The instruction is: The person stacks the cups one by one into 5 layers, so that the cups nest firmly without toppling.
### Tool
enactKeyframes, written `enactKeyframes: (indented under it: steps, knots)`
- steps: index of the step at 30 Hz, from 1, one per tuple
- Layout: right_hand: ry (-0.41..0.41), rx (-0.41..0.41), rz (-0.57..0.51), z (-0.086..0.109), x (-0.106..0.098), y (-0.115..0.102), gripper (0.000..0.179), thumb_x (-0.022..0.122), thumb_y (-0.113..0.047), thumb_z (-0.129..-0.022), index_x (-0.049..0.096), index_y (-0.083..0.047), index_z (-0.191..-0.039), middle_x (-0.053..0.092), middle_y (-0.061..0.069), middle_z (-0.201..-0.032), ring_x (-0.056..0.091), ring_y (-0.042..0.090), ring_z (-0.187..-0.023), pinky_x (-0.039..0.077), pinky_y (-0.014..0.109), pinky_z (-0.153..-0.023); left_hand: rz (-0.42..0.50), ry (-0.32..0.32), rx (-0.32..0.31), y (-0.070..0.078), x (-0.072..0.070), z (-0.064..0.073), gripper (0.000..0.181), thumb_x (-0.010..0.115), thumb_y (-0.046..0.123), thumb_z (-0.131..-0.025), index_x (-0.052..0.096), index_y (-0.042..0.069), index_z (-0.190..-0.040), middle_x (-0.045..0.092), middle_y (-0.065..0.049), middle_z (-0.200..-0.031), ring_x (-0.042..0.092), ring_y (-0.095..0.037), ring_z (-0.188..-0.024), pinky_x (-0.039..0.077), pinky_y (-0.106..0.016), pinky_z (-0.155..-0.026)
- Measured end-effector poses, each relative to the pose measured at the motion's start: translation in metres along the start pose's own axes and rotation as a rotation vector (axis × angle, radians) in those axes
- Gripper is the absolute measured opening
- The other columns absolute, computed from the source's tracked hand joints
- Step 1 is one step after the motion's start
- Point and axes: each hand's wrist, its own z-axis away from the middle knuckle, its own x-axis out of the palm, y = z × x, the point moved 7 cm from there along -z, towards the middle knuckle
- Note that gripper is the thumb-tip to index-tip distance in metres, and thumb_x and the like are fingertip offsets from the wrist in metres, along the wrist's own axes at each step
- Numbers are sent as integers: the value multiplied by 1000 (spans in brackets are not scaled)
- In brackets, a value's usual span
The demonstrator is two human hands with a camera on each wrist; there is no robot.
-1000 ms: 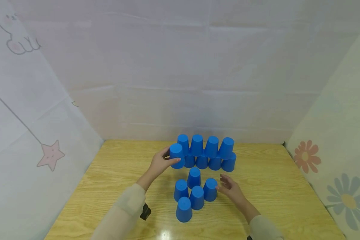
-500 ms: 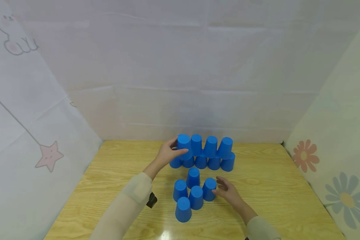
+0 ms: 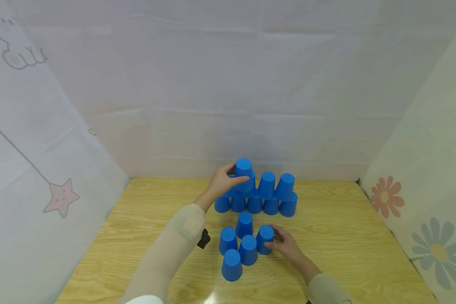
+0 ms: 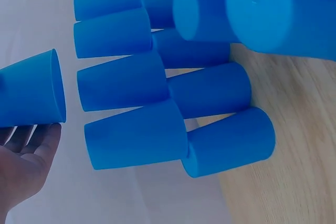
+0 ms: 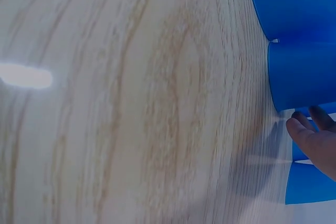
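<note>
Thumb and fingers of my left hand (image 3: pixel 222 181) grip an upside-down blue cup (image 3: pixel 243 166), raised over the left part of a two-tier cup wall. In the left wrist view this held cup (image 4: pixel 31 90) stands apart above the upper-tier cups (image 4: pixel 121 82). The upper tier (image 3: pixel 267 185) rests across the lower tier (image 3: pixel 288 207), all mouth down; the left hand hides part of it. My right hand (image 3: pixel 286 247) is around the rightmost cup (image 3: pixel 264 236) of the front group, thumb on its near side, fingers behind. In the right wrist view its fingertips (image 5: pixel 295 127) are right at a cup's edge.
Several more upside-down blue cups (image 3: pixel 232 266) stand close together on the wooden table (image 3: pixel 156 253) in front of the wall of cups. A pale cloth backdrop (image 3: pixel 190 105) encloses the table at the back and both sides.
My left hand has carried its cup right and up, from beside the upper tier to above it. The right hand has moved left, its thumb and fingers coming around the front group's rightmost cup.
</note>
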Motion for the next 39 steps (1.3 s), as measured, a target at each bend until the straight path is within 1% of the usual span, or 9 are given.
enactKeyframes:
  steps: [5,10,15,17,24,28,32,35,39]
  knots:
    - [7,-11,-10,-4,3,7,58,65,-11,-77,37,2,-126,42,21,-122,36,40,-112,33,51,-89,-4,16,-22,4,3,-12,72,65,43,-73,36,13,-132,47,-5,-123,44,-20,-110,39,-39,-87]
    - [35,7,2,-13,-1,27,60,68,-18,-75,40,-3,-125,45,18,-121,38,37,-112,34,49,-88,23,19,-28,10,9,-22,71,64,40,-74,34,12,-133,46,-5,-124,43,-21,-112,39,-39,-88]
    - [55,-3,21,-17,-3,37,60,69,-22,-74,42,-4,-125,46,16,-120,39,35,-112,34,48,-89,7,34,-37,15,13,-30,70,64,38,-76,34,11,-133,45,-6,-125,42,-21,-113,37,-39,-89]
    - [61,-2,23,-15,-3,35,59,69,-21,-74,42,-4,-124,46,16,-120,38,35,-113,33,48,-89,3,39,-34,17,15,-34,69,64,37,-76,35,11,-132,45,-6,-125,42,-22,-112,37,-38,-89]
    - [67,19,15,-2,1,7,54,65,-9,-76,40,1,-124,44,21,-120,36,39,-113,31,51,-90,18,51,-19,19,22,-41,66,64,32,-77,36,9,-132,45,-8,-125,42,-21,-113,37,-34,-89]
    - [68,9,12,-3,1,12,54,66,-10,-76,41,1,-123,45,21,-120,37,39,-113,30,52,-90,-3,47,-40,20,27,-44,67,64,32,-77,35,8,-132,43,-8,-127,41,-22,-114,37,-34,-90]
    - [73,7,12,-7,-1,26,56,67,-14,-75,42,-1,-123,45,18,-120,37,37,-113,31,50,-91,-22,37,-48,19,32,-47,67,64,32,-77,34,8,-132,43,-9,-127,41,-22,-114,37,-34,-90]
    - [79,6,17,-8,-3,35,58,68,-18,-74,42,-3,-124,46,17,-120,39,35,-112,34,47,-89,-24,26,-38,19,37,-49,68,64,32,-77,33,8,-133,41,-9,-128,40,-22,-115,37,-33,-90]
    - [83,-6,11,-7,-2,36,59,68,-20,-74,42,-3,-123,46,17,-119,40,36,-111,36,47,-88,-32,23,-18,18,42,-50,69,64,32,-77,33,7,-133,41,-9,-129,39,-22,-116,37,-33,-90]
